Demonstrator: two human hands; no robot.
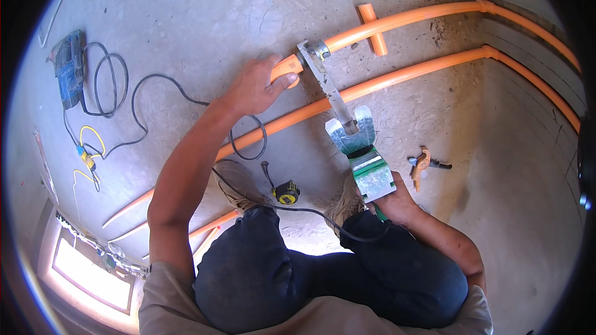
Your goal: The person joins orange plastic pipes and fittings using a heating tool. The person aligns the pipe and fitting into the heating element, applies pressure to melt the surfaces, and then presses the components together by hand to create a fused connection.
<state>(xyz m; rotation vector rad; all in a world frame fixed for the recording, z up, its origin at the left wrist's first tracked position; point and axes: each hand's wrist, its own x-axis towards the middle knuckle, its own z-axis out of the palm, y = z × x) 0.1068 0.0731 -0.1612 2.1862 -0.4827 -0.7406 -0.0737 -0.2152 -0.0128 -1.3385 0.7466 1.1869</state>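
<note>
My left hand [254, 84] is closed around an orange pipe fitting [287, 68] and presses it against one side of a pipe welding iron's long metal heating bar [332, 90]. On the bar's other side, the end of an orange pipe [403, 20] meets the round heating die [321, 51]. The iron's green and silver body [372, 177] stands between my knees and the pipes. Below it my right hand [398, 201] is closed on the green handle, mostly hidden by the body. A second orange pipe [416, 72] passes under the bar.
A short orange pipe piece [379, 44] lies crosswise under the upper pipe. Right of my foot rests an orange pipe cutter [422, 166]. A tape measure [286, 193] lies between my feet. At left are a blue power tool [69, 68], its looping black cord and a yellow connector [88, 160].
</note>
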